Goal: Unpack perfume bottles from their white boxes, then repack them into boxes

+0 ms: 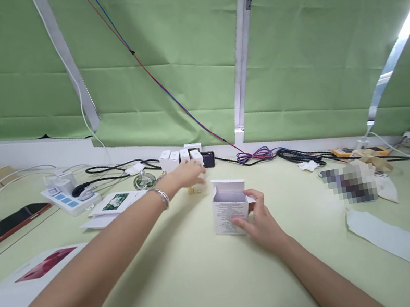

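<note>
While the right hand (261, 222) holds the box (224, 216), open tabletop (203, 280) fronts it.

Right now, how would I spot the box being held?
Find the pale table below the green blinds. Near its middle, the right hand holds a white box. Unlike the small white boxes behind, its top is open and its front printed.
</note>
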### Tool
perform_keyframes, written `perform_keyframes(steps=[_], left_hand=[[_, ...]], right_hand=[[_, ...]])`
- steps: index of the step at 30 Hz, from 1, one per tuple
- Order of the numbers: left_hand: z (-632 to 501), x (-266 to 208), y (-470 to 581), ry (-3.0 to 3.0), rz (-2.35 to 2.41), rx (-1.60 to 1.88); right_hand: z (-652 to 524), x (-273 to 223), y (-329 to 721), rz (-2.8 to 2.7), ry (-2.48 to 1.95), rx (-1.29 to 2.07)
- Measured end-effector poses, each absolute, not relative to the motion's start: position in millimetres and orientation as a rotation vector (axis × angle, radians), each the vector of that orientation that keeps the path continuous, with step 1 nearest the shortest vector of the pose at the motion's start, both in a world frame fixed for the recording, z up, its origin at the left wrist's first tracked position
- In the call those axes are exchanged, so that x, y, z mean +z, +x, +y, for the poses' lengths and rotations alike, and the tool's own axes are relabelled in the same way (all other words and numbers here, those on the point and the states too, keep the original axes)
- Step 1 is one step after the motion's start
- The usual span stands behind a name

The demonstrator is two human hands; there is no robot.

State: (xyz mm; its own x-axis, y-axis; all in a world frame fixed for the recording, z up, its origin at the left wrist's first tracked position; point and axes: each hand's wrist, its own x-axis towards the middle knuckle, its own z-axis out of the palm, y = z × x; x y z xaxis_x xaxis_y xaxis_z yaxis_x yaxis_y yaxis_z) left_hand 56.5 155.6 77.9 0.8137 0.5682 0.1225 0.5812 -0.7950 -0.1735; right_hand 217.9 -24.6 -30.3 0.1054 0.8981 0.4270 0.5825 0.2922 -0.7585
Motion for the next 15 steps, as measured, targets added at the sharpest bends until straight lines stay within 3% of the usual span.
perform_keyframes(steps=[4,8,15], left_hand=[[102.5,134.6,55.4,-2.903,-0.678,-0.379],[54.8,143.6,63.9,-2.965,-0.147,0.001],[50.6,133.2,89.9,-2.882,-0.103,0.255]], right_hand=[[-23.2,-30.9,217.7,-1.574,-1.361,0.409],[-23.5,-31.2,217.4,-1.567,-1.343,0.414],[-24.0,-32.5,218.4,-1.579,-1.302,0.403]])
